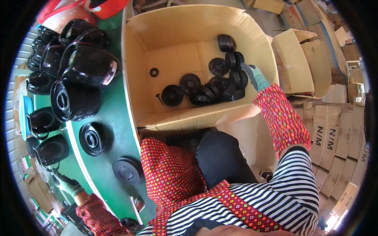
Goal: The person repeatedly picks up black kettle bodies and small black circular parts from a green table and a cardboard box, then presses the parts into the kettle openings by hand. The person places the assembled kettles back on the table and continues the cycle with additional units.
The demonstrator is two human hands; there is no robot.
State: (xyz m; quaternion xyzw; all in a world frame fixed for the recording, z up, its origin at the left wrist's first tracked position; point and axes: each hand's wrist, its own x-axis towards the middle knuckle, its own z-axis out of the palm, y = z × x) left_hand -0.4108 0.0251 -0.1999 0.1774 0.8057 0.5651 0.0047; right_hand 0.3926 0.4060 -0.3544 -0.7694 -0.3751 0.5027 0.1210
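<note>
My left hand (pixel 66 183), in a grey-and-green glove, is at the left end of the green table, its fingers closed at the handle of a glossy black jug (pixel 53 150). My right hand (pixel 254 76), gloved the same way, reaches over the near right side of a large cardboard box (pixel 193 118). Its fingers are stretched out beside a group of round black lids (pixel 226 87), close against them; contact is hard to make out. Two more round black lids lie on the table, one ringed (pixel 91 139) and one flatter (pixel 127 170).
Several black jugs (pixel 92 63) are piled on the green table (pixel 114 118), beside a stack of black lids (pixel 73 100). A small black ring (pixel 154 72) lies inside the box. Flattened cartons (pixel 330 133) stand at the right, near an open cardboard box (pixel 293 63).
</note>
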